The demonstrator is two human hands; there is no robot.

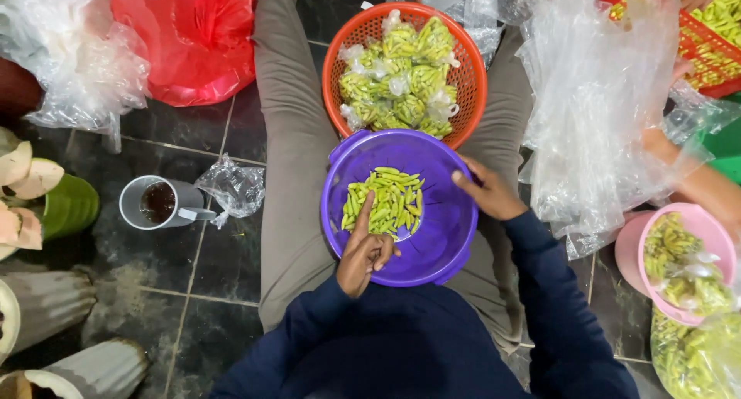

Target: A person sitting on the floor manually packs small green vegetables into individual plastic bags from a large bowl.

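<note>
While the purple colander (444, 237) sits on the person's lap, green chilies (384, 201) lie piled in its middle, long axes mostly running toward the orange basket (472, 79), a few skewed. Left hand (365, 248): index finger stretched out onto the pile's near edge, other fingers curled in, gripping nothing visible. Right hand (488, 191): rests on the colander's right rim, fingers loosely bent over it. Orange basket holds bagged chilies, touching the colander's far rim. Grey mug (158, 202) stands on the floor, well left.
</note>
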